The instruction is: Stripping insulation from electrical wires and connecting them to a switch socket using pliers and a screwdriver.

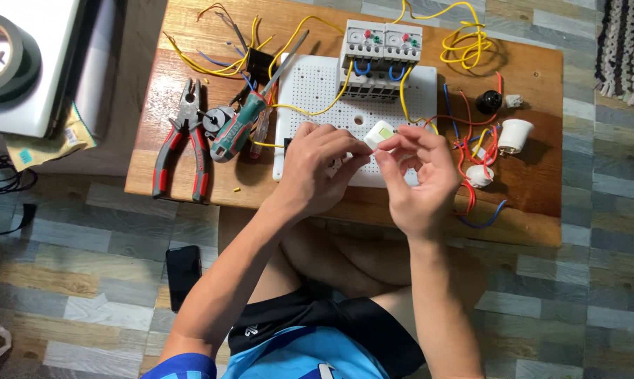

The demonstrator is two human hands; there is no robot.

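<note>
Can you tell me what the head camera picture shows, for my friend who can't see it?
Both hands, left hand and right hand, pinch a small white part over a white perforated board on a low wooden table. Pliers, a screwdriver and coloured wires lie around.

pliers [182, 144] | screwdriver [241, 126] | phone [183, 274] on floor | tape roll [5, 60] | lamp holder [515, 135]

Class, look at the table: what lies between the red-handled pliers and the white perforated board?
In the head view, a green-handled screwdriver lies between the pliers and the perforated board.
</note>
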